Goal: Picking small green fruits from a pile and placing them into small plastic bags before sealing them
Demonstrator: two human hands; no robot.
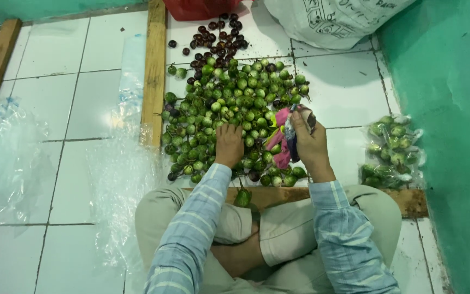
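A heap of small round green eggplants [229,109] lies on the white tiled floor in front of my crossed legs. My left hand [229,145] rests palm down on the near side of the heap, fingers among the fruits. My right hand [308,142] is raised at the heap's right edge, gripping a pink and dark cloth [285,136] that hangs down from it. A smaller cluster of dark purple fruits [217,35] lies beyond the green ones. One green fruit [242,197] sits on the wooden plank by my knee.
Filled clear bags of green eggplants [390,149] lie at the right by the green wall [447,109]. Empty clear plastic bags [121,174] lie on the left. Wooden planks [153,71] frame the heap. A white sack [333,19] and a red bag [199,8] stand behind.
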